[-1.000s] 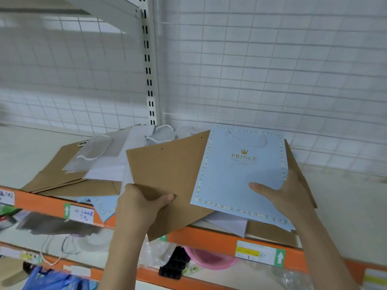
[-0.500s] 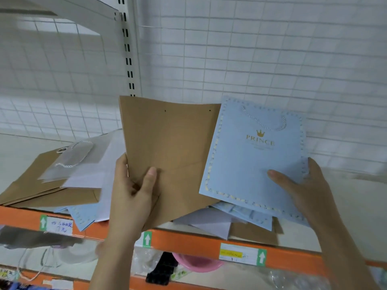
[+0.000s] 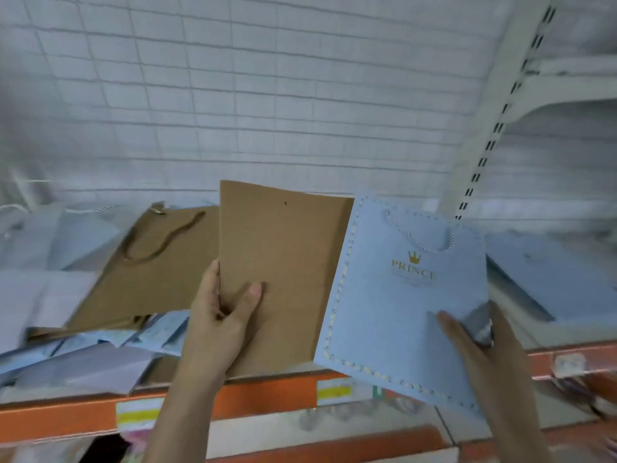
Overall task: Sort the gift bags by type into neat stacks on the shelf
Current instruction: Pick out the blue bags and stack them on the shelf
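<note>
1. White grid-panelled backing stands behind the shelf, whose front edge is an orange rail with price labels. A slotted upright rises at the right.

2. Left hand holds a brown bag by its lower left edge: the thumb lies on the front face, the fingers are curled behind it. The bag is lifted clear of the shelf, roughly upright, no handle visible.

3. Right hand holds a blue bag marked "PRINCE" by its lower right corner, thumb on the face, fingers hidden behind. This bag is also off the shelf, tilted, its left edge overlapping the brown bag's right edge.

4. Done, as far as can be seen: at the right of the shelf lie flat blue bags, apparently a started stack of one type. How many there are cannot be told; the area is blurred.

5. Outstanding: the left of the shelf carries a mixed heap of blue, white and brown bags, overlapping at odd angles and overhanging the rail. A brown bag with handle lies on top of it.

6. Assessment: early stage. One type has a stack begun; no neat brown or white stack is evident. The two held bags are separated by type but not placed. Judged likely destination for the blue bag is the right-hand stack; the brown needs its own place.
</note>
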